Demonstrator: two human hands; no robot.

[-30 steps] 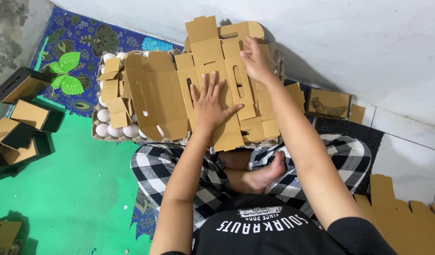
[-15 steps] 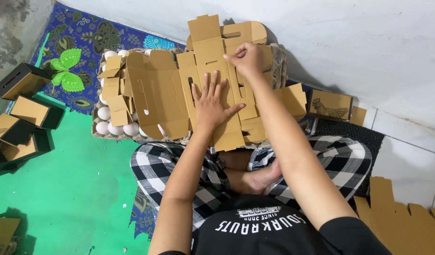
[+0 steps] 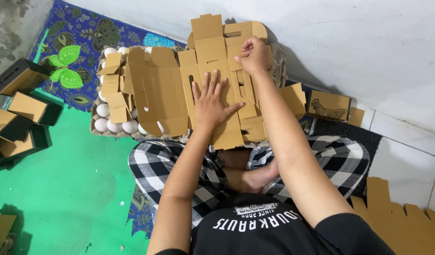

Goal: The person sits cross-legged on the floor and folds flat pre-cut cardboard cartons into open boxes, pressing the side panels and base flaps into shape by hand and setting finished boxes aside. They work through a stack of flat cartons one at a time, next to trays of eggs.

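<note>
A flat brown cardboard box blank (image 3: 216, 56) lies unfolded in front of me, over a tray of white eggs (image 3: 114, 123). My left hand (image 3: 211, 98) presses flat on the middle of the blank, fingers spread. My right hand (image 3: 255, 54) grips a flap at the far end of the blank, near the wall. A second flat blank (image 3: 157, 92) lies to the left, also over the eggs.
Several folded black-and-brown boxes (image 3: 19, 108) stand on the green floor at the left. A small brown box with an animal drawing (image 3: 329, 105) sits at the right by the white wall (image 3: 359, 42). More cardboard (image 3: 396, 222) lies at the lower right. My legs are crossed in chequered cloth (image 3: 340, 158).
My right hand has moved a little left and nearer along the far edge of the blank and closed on a flap. The left hand stays pressed flat.
</note>
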